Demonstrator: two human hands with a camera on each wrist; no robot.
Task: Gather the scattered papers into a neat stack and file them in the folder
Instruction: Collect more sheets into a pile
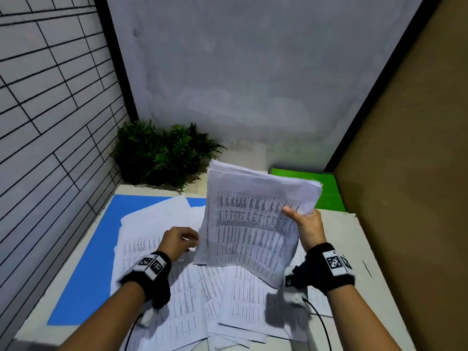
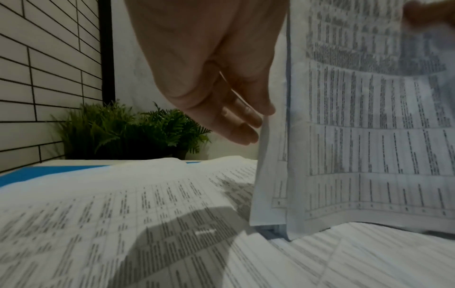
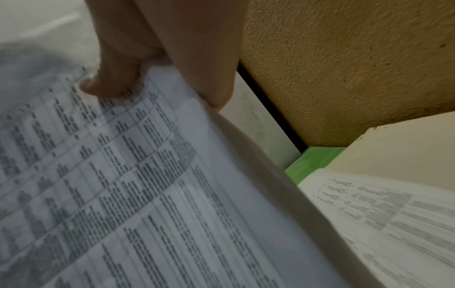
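My right hand (image 1: 307,224) grips a stack of printed sheets (image 1: 253,224) by its right edge, thumb on the front, and holds it upright above the table. The right wrist view shows the thumb (image 3: 108,85) pressed on the stack (image 3: 147,194). My left hand (image 1: 179,240) sits at the stack's left edge; in the left wrist view its fingers (image 2: 241,124) are nearly straight and reach the edge of the stack (image 2: 357,136). Several loose printed papers (image 1: 202,300) lie spread over the table below. A green folder (image 1: 326,188) lies at the back right.
A blue sheet (image 1: 101,249) lies under the papers on the left of the white table (image 1: 354,244). Green plants (image 1: 164,153) stand at the back left. A tiled wall (image 1: 50,122) closes the left side and a brown panel (image 1: 417,173) the right.
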